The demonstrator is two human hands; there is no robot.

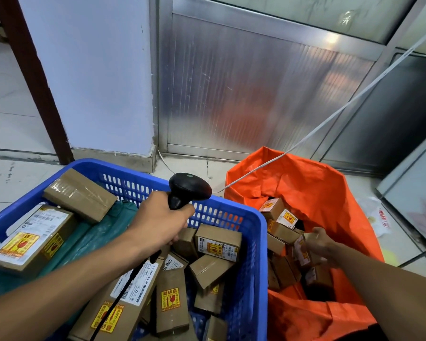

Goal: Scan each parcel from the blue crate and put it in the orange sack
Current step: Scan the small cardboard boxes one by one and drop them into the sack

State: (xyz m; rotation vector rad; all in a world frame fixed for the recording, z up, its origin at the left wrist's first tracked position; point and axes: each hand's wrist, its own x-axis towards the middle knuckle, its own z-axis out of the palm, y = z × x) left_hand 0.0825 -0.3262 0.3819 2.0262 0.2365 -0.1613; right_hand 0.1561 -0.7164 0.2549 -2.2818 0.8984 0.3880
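Left hand grips scanner; right hand over sack.

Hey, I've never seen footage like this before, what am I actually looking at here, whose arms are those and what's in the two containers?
This is one picture from a wide-angle camera worn on a person's head, looking forward and down, so the two bare arms reaching in from the bottom are the wearer's own. There is no robot.

The left hand grips a black barcode scanner by its handle; its cable runs back under the forearm. It is held over a blue crate that stands on the floor and holds many small cardboard parcels, several with yellow fragile stickers, such as one upright labelled box.

The right hand reaches into the orange sack beside the crate, where more parcels already lie. The hand is blurred, so I cannot tell whether it holds one or has just let go.

A white cord crosses above the sack.
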